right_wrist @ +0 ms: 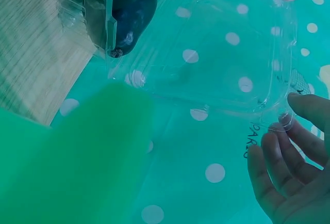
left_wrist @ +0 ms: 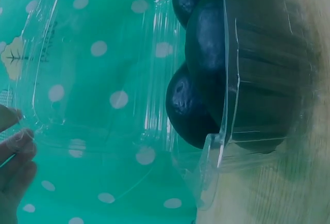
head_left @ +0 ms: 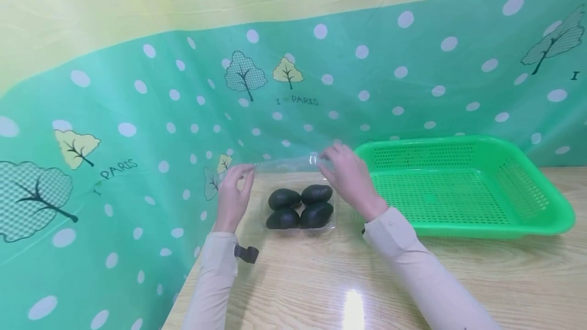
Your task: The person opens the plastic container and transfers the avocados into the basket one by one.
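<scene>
A clear plastic clamshell box (left_wrist: 231, 105) stands on the table with several dark avocados (head_left: 316, 215) in its base. Its hinged lid (head_left: 286, 165) is raised at the far side, tilted up and away from the fruit. My left hand (head_left: 234, 200) pinches the lid's left corner between thumb and fingers. At the opposite corner, my right hand (head_left: 352, 180) holds the lid edge with thumb and fingertips, the other fingers loosely bent, as the right wrist view shows. Through the lid (right_wrist: 216, 53) the dotted cloth is visible.
A green perforated plastic basket (head_left: 541, 218) stands to the right, close to my right forearm. Behind the table hangs a green and yellow printed cloth (head_left: 390, 85), which also runs along the left side. The pale wood tabletop (head_left: 293, 279) extends toward me.
</scene>
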